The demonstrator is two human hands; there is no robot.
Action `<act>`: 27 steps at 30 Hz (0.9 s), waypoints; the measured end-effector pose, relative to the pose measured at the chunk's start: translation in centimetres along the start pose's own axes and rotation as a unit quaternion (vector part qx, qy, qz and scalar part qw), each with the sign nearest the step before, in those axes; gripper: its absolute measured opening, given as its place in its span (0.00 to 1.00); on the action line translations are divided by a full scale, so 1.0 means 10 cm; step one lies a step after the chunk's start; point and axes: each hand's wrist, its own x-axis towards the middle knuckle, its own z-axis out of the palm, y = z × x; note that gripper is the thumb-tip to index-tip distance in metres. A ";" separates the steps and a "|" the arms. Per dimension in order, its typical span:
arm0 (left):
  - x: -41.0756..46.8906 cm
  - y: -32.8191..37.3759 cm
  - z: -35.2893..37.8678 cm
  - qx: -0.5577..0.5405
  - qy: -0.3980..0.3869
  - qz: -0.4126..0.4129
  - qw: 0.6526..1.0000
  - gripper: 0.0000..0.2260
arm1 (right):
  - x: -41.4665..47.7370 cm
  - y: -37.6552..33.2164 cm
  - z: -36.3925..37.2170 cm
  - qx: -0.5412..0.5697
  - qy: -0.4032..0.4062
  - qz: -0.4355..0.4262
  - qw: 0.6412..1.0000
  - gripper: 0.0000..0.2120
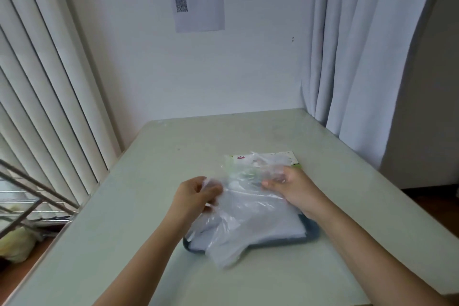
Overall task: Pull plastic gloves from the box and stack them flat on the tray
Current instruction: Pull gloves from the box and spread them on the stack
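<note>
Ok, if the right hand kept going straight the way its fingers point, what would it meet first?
The right hand points leftward, so beyond the plastic glove it pinches, it would likely meet the left hand first, though depth is hard to judge.

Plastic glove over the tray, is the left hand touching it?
Touching. The head view shows the left hand pinching the plastic glove at its left edge with curled fingers, while the right hand grips its other side above the tray.
</note>
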 end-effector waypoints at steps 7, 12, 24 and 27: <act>0.12 -0.22 0.01 0.216 -0.003 -0.082 0.973 0.13 | 0.08 0.42 0.07 -0.195 0.036 0.111 0.974 0.14; 0.18 -0.25 -0.01 0.386 -0.006 -0.055 0.921 0.12 | 0.04 0.37 0.08 -0.229 0.034 0.102 0.967 0.05; 0.08 0.06 0.26 0.418 0.023 0.184 0.889 0.21 | 0.05 0.39 0.05 -0.210 0.023 0.075 0.975 0.09; 0.02 -0.04 0.56 0.461 -0.136 0.192 0.856 0.26 | 0.06 0.41 0.05 -0.207 0.019 0.077 0.975 0.13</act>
